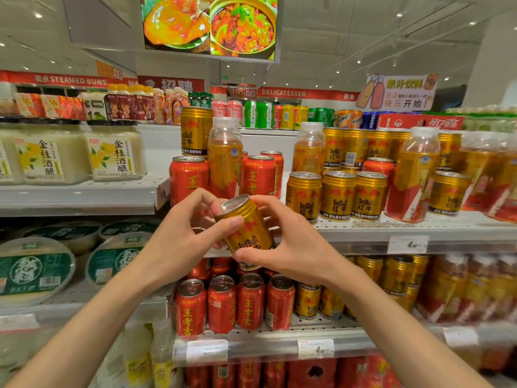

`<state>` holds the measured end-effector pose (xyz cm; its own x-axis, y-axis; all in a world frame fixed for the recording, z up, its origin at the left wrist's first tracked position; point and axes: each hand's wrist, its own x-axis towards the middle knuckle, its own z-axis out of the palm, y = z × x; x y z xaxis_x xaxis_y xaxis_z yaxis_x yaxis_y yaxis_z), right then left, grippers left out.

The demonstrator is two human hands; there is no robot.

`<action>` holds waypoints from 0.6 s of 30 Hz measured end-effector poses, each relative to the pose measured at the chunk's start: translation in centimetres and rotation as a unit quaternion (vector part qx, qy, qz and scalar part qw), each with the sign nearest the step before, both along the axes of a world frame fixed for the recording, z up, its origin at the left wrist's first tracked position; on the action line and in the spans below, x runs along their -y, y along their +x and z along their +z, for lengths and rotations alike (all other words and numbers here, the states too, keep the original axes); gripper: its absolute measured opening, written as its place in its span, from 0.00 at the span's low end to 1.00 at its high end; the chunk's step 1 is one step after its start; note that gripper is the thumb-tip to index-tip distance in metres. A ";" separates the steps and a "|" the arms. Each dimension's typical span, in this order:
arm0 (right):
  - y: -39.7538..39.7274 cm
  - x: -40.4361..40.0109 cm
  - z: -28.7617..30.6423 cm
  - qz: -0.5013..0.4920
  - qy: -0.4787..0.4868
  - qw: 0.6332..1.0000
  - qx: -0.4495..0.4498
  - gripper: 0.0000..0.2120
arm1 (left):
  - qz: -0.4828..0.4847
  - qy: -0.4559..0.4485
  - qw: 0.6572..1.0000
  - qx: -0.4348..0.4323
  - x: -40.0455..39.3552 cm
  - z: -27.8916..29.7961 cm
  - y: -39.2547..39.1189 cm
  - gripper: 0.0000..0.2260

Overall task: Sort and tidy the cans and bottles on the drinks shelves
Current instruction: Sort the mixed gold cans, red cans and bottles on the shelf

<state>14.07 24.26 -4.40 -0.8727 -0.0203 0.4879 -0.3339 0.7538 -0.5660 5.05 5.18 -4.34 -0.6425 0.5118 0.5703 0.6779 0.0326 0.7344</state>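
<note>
A gold Red Bull can [246,225] is tilted in front of the upper drinks shelf [363,228], gripped by both hands. My left hand [184,233] holds its left side with the thumb across the front. My right hand [291,239] holds its right side and bottom. Behind it stand red herbal-tea cans [260,175], an amber bottle [225,158] among them and another gold can [195,130] stacked on top. To the right stands a row of gold Red Bull cans [338,194], with more amber bottles [414,175] mixed in.
The lower shelf [265,340] holds red cans [221,303] at left, gold cans [307,301] and bottles at right. White jars [112,152] and green-lidded tubs [36,270] fill the left shelving. Mixed cans [260,114] line the top back row.
</note>
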 end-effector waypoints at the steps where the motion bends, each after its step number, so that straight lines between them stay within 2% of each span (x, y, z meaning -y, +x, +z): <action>1: 0.3 0.1 -0.2 -0.009 -0.010 1.000 -0.002 0.36 | -0.001 -0.003 1.000 -0.002 -0.1 -0.2 0.1 0.13; 8: 3.9 -0.5 -5.1 -0.111 -0.128 0.986 0.011 0.37 | 0.018 0.028 0.999 0.030 0.5 -4.1 0.8 0.11; 16: 10.4 -2.7 -12.6 -0.210 -0.240 0.948 0.027 0.38 | 0.048 0.029 0.986 0.160 -0.8 -13.1 5.3 0.16; 18: 11.8 -3.8 -13.9 -0.224 -0.269 0.936 0.027 0.37 | 0.067 0.030 0.979 0.190 -1.9 -15.2 6.5 0.15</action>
